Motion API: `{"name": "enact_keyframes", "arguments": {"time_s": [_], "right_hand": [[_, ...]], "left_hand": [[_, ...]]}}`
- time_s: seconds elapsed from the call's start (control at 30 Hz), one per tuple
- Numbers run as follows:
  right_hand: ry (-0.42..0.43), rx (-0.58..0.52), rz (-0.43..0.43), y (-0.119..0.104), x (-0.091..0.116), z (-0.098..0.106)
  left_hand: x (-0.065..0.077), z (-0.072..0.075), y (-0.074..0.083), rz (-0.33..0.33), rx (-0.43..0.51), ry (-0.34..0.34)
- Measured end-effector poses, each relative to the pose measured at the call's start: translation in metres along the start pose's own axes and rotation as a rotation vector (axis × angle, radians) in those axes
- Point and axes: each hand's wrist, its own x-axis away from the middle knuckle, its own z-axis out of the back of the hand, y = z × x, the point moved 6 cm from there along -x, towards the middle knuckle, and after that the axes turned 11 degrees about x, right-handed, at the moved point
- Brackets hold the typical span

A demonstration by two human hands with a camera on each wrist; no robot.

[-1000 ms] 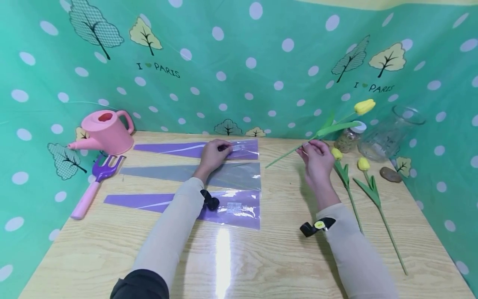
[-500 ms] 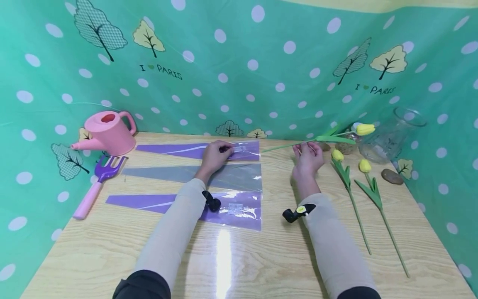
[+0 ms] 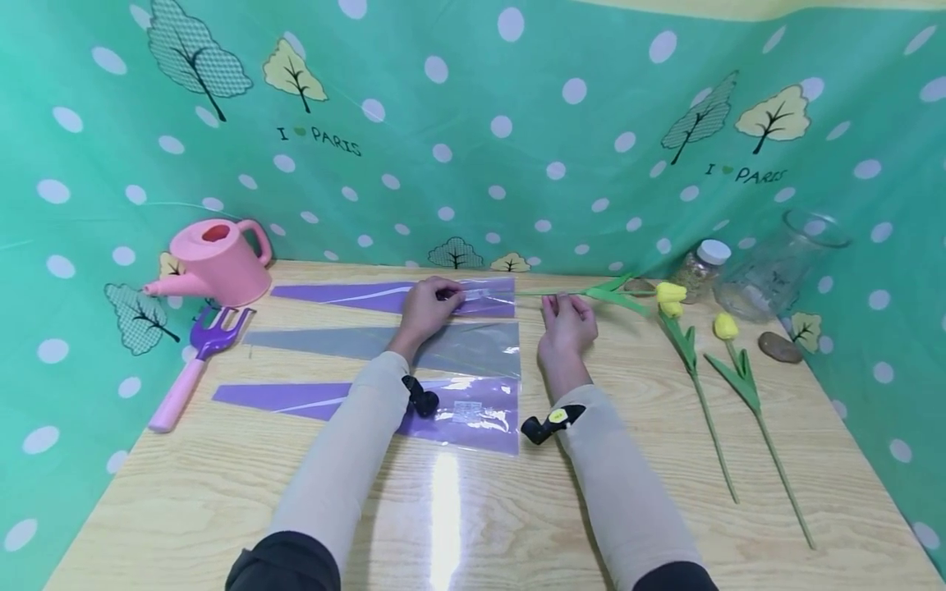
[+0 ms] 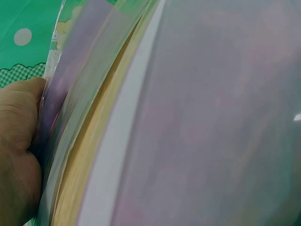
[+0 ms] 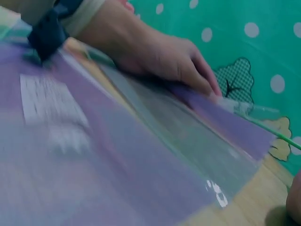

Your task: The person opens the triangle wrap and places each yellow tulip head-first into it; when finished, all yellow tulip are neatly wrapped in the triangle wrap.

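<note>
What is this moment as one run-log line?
left grip: holds rear purple sleeve | right grip: pinches tulip stem | stem: meets sleeve's wide end

I can pass over bare counter (image 3: pixel 650 394) between right sleeve (image 3: pixel 621 484) and two lying tulips (image 3: pixel 746 394); the held tulip (image 3: pixel 617 298) bars the rear, glass vase (image 3: pixel 757 283) and stone (image 3: pixel 779 347) the far right.

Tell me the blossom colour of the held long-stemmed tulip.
Yellow; the tulip blossom shows best in head view.
</note>
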Motion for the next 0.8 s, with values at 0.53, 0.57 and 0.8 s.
{"name": "enact_keyframes", "arguments": {"time_s": [0.53, 0.57, 0.8], "right_hand": [[0.077, 0.036, -0.036, 0.012, 0.02, -0.009], [0.08, 0.042, -0.038, 0.012, 0.02, -0.009], [0.094, 0.064, -0.037, 0.011, 0.022, -0.008]], "left_hand": [[0.002, 0.003, 0.001, 0.016, 0.012, -0.001], [0.002, 0.003, 0.001, 0.016, 0.014, -0.002], [0.0, 0.0, 0.0, 0.002, 0.006, -0.008]]}}
